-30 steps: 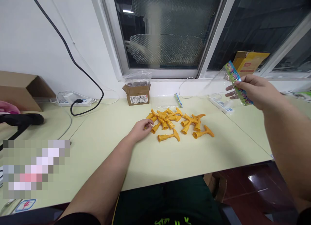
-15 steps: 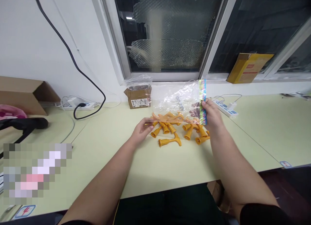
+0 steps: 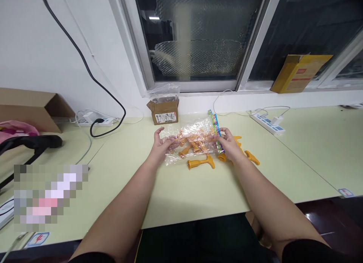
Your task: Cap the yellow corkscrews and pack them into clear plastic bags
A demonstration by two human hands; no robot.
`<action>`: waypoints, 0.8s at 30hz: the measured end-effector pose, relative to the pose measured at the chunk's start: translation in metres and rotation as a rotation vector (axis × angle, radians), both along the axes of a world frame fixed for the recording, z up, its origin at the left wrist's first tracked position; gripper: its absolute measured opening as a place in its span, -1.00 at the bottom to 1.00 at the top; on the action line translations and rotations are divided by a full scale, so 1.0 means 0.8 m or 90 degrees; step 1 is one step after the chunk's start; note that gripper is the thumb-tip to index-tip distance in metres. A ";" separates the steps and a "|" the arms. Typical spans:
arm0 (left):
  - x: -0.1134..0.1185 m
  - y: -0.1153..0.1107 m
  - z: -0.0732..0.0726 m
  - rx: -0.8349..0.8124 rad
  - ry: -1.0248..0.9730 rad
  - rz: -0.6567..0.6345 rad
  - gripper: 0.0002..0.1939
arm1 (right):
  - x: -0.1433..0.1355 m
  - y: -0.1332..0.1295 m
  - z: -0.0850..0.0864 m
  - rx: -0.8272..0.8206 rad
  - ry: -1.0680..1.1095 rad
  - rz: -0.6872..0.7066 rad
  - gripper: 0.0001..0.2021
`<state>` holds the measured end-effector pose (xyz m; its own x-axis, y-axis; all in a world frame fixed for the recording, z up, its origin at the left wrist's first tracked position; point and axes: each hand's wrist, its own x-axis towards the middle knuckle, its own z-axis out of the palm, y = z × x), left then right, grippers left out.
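Plastic bag point(image 3: 193, 126): may tear, if pulled unevenly
Left hand point(image 3: 159, 147): fingers pinch it
Right hand point(image 3: 230, 145): fingers clamped on it
Handles point(image 3: 195, 164): may snag it

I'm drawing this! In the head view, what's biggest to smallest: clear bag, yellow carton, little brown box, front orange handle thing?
1. Clear bag and yellow carton: too close to rank
2. Little brown box
3. Front orange handle thing
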<state>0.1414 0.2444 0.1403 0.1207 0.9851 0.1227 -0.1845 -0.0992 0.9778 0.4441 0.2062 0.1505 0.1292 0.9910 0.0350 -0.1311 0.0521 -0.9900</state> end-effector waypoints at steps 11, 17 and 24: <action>-0.004 -0.007 0.002 0.086 0.115 -0.088 -0.47 | 0.010 -0.007 0.001 0.062 -0.107 0.073 -0.45; -0.006 -0.004 0.002 0.046 0.147 -0.047 -0.48 | 0.017 -0.004 -0.006 0.089 -0.197 0.049 -0.33; -0.009 -0.004 0.002 0.050 0.131 -0.046 -0.52 | 0.021 0.002 -0.011 0.152 -0.313 0.130 -0.81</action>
